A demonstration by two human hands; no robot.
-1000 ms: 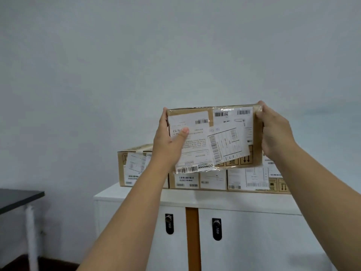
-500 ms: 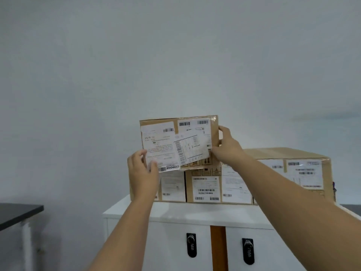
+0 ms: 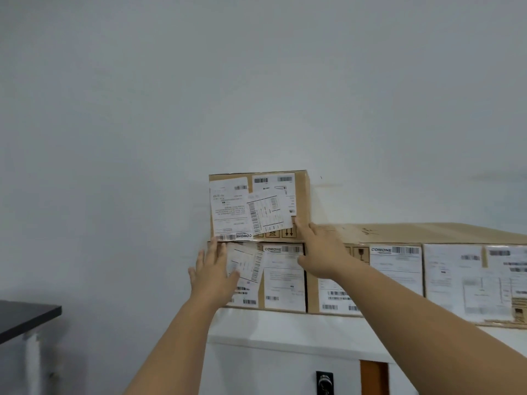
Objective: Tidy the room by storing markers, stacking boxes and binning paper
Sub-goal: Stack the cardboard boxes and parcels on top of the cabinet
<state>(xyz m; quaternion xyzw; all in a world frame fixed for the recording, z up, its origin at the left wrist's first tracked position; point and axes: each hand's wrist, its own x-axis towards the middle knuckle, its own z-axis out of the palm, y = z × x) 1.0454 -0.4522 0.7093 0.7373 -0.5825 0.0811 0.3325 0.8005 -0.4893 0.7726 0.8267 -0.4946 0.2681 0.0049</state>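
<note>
Since half a second ago, the small box (image 3: 302, 201) has come to rest on the left end of the lower boxes (image 3: 336, 286), and both hands have let it go. Nearest, at 6 o'clock, two bare forearms reach up from the bottom edge. The left hand (image 3: 212, 273) has its grip spread flat, fingers straight, lying against the front of the lower row at 8 o'clock from the small box; its fingertips (image 3: 217, 248) reach the small box's bottom left corner. The right hand (image 3: 320, 253) is also spread, palm on the row, with fingertips (image 3: 299, 223) touching the small box's lower right corner. The boxes stand on the white cabinet (image 3: 285, 329), a white surface with a black lock (image 3: 324, 380) on its front. At 9 o'clock is a dark table (image 3: 25, 317). Behind everything is the pale wall (image 3: 256, 81).
</note>
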